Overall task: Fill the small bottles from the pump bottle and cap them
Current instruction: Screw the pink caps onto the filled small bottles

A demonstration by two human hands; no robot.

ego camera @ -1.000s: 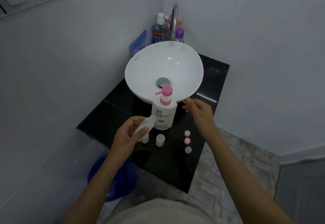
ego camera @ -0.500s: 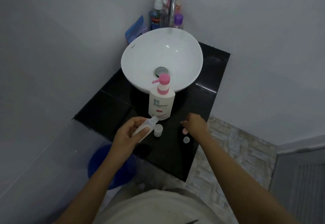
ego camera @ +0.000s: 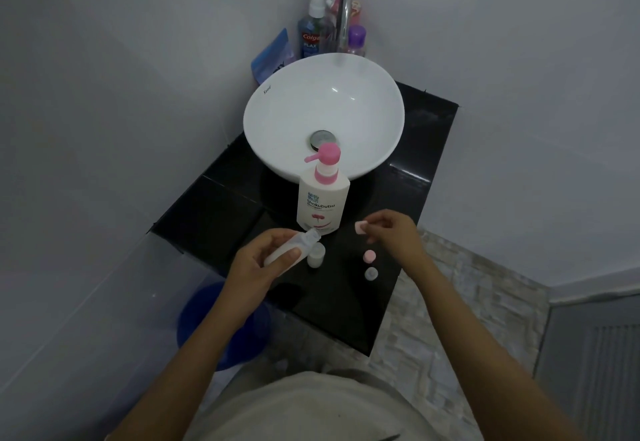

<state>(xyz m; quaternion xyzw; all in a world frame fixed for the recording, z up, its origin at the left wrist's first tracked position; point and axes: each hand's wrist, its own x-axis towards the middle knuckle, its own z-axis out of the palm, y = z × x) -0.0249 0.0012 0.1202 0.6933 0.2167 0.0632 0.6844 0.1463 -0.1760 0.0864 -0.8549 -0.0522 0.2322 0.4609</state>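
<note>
My left hand [ego camera: 258, 269] grips the small bottle [ego camera: 292, 246], tipped with its open mouth pointing up and right; my right hand [ego camera: 393, 233] pinches a pink cap [ego camera: 360, 227] just right of that mouth, so the cap goes left.

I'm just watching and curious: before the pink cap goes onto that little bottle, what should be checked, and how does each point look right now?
1. Small bottle held firmly: ok, the left hand grips it.
2. Bottle mouth uncovered and facing the cap: ok, it is open and tilted toward the right.
3. Pink cap in hand: ok, the right hand pinches it, apart from the bottle.
4. Bottle filled: cannot tell, its contents do not show.
5. Pump bottle out of the way: ok, it stands upright behind the hands.
6. Spare caps left for other bottles: ok, two lie on the counter.
</note>
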